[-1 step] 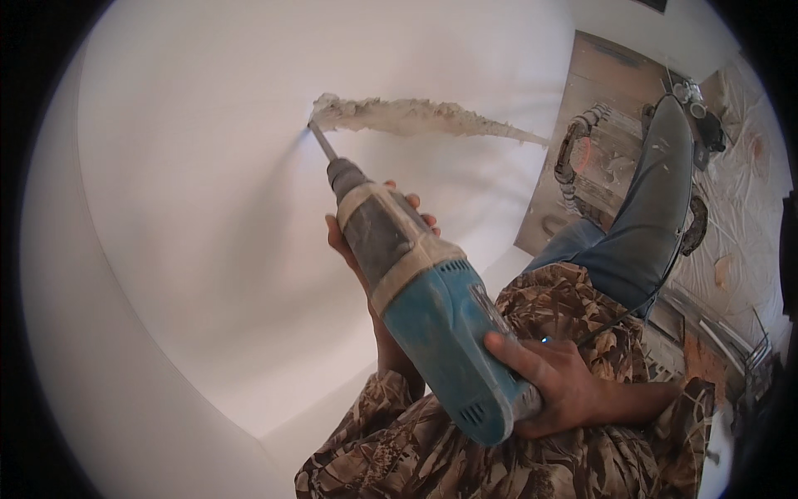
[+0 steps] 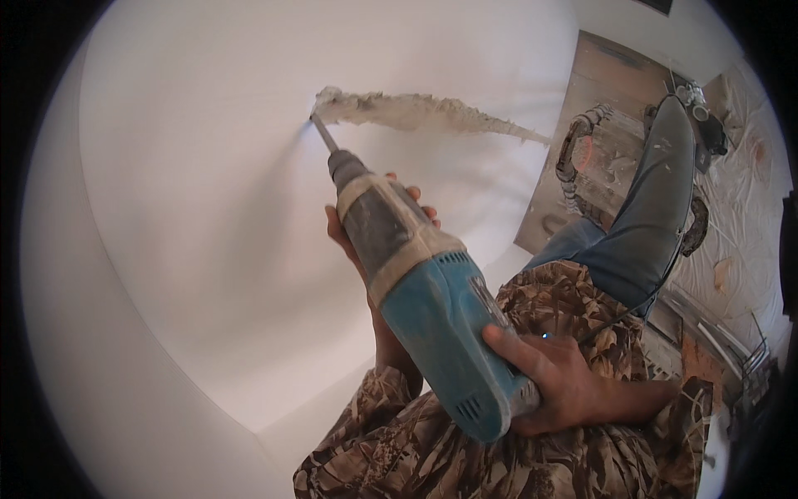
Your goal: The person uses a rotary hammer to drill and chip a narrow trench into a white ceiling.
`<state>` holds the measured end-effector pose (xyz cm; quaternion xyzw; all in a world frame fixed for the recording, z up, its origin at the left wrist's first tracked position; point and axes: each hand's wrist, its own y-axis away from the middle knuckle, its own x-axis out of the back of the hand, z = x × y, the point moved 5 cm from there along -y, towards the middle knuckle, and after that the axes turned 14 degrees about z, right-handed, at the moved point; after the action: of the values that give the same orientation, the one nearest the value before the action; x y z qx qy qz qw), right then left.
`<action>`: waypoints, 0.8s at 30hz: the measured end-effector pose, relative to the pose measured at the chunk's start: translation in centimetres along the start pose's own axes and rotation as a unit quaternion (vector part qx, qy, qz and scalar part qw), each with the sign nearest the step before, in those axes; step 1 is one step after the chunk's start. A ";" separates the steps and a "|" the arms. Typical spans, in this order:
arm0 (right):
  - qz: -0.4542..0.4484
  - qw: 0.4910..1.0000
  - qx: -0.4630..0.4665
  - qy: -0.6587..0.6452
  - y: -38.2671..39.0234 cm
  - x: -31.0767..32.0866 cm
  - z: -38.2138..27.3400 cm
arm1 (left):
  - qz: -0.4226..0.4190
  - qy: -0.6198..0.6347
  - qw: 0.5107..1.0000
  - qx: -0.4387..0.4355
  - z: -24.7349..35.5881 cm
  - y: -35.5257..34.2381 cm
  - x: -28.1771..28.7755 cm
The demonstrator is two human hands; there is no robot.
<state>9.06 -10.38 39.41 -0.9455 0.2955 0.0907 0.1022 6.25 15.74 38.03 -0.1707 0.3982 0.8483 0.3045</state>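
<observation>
A blue and grey, dust-covered rotary hammer [image 2: 436,320] slants up across the middle of the view. Its steel chisel bit [image 2: 325,133] points at the white wall [image 2: 199,158], with the tip at the left end of a rough groove [image 2: 407,112]. My left hand [image 2: 339,233] wraps around the front housing from beneath; only some fingers show at either side. At the back, my right hand [image 2: 557,382] is closed around the rear handle, thumb along the casing. Whether the trigger is pressed is hidden.
Beside my legs [image 2: 657,191], a dusty wooden board [image 2: 611,71] carries a ribbed hose [image 2: 569,158]. Crumpled plastic sheeting [image 2: 740,224] covers part of the floor at right. Metal pieces [image 2: 752,366] lie at the lower right. A dark cord [image 2: 615,323] runs near my waist.
The rotary hammer's front and bit have shifted very slightly upward in the picture along the groove's end. Both hands keep the same hold.
</observation>
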 end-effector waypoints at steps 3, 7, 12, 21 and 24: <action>0.002 1.000 0.003 -0.002 -0.7 0.1 0.0 | -0.010 0.008 1.000 0.003 0.3 -0.7 0.2; 0.059 0.998 0.012 -0.033 -0.5 1.7 1.8 | 0.072 -0.042 0.994 -0.067 -1.9 -0.7 -0.6; 0.039 0.999 0.023 -0.019 1.7 3.3 1.9 | 0.066 -0.061 0.994 -0.062 -3.0 0.6 -1.6; 0.019 0.999 0.026 -0.027 1.2 3.3 0.7 | 0.059 -0.035 0.997 -0.045 -1.8 0.5 -2.4; 0.024 0.999 0.012 -0.039 0.3 2.9 0.5 | 0.080 -0.010 0.996 -0.038 -0.9 -0.1 -2.1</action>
<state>11.16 -12.03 38.27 -0.9326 0.3153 0.1259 0.1228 7.95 14.29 38.49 -0.1409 0.3751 0.8862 0.2327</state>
